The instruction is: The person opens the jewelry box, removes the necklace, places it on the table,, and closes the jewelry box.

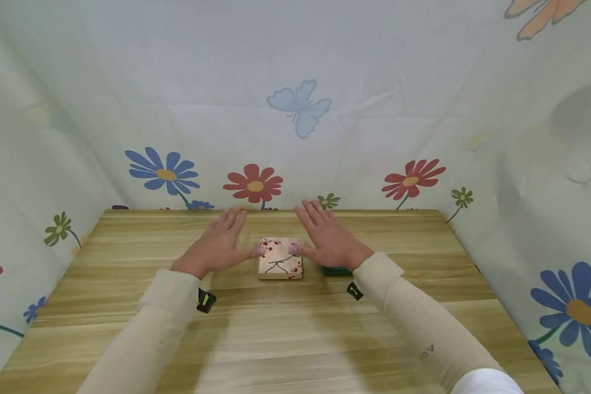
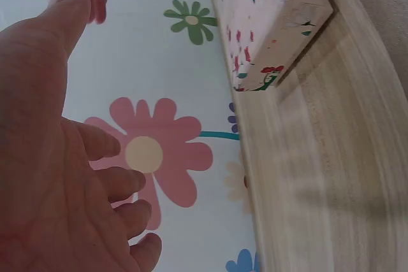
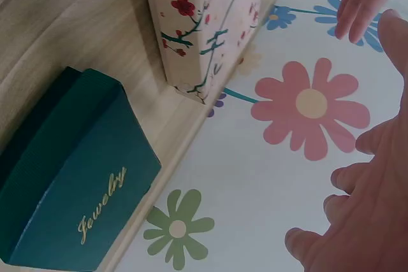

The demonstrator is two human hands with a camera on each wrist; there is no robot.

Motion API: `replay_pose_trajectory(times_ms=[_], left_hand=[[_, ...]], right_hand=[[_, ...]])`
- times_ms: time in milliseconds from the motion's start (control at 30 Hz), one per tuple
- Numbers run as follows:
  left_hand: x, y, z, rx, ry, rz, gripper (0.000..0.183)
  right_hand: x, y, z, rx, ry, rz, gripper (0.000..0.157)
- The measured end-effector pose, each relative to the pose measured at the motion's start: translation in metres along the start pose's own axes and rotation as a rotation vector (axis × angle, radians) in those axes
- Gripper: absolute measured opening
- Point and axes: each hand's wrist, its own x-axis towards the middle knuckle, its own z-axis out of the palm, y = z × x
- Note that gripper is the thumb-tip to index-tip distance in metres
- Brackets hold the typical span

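Observation:
A small pale pink box (image 1: 279, 265) with red blossoms and dark green branches lies on the table between the two hands. My left hand (image 1: 215, 246) is held above the table on the box's left, fingers extended and thumb toward the box. On the other side my right hand (image 1: 332, 239) mirrors it, with fingers straight and thumb tip over the box's right part in the head view. Both wrist views show the palms holding nothing. A dark green box (image 3: 83, 183) with gold "Jewelry" lettering lies to the right, mostly hidden under the right hand in the head view.
The wood-grain table (image 1: 276, 334) ends at a back edge against a white cloth (image 1: 354, 65) printed with flowers and butterflies. Similar cloth hangs at both sides. A small black device (image 1: 206, 300) sits at the left wrist, and another black device (image 1: 354, 291) at the right.

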Motion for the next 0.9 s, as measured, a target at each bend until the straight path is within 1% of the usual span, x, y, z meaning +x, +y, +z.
replay_pose_trajectory(times_ms=[267, 433, 500, 600, 733, 900], left_hand=[[0.002, 0.000, 0.014, -0.009, 0.021, 0.012, 0.106], [0.004, -0.002, 0.023, 0.010, -0.004, -0.003, 0.113], [0.004, -0.003, 0.027, 0.010, -0.016, -0.015, 0.115], [0.004, -0.006, 0.033, 0.010, -0.015, -0.012, 0.116], [0.005, -0.010, 0.039, -0.012, -0.014, -0.005, 0.119], [0.007, -0.015, 0.048, -0.086, -0.032, -0.016, 0.125]], right_hand=[[0.003, 0.003, 0.012, -0.015, -0.043, 0.006, 0.099], [0.003, 0.003, 0.019, -0.031, -0.068, 0.001, 0.102], [0.003, 0.003, 0.022, -0.019, -0.080, 0.001, 0.103], [0.003, 0.002, 0.025, -0.005, -0.094, 0.004, 0.106], [0.005, 0.001, 0.029, -0.002, -0.109, 0.006, 0.108], [0.007, 0.001, 0.036, -0.033, -0.130, 0.011, 0.111]])
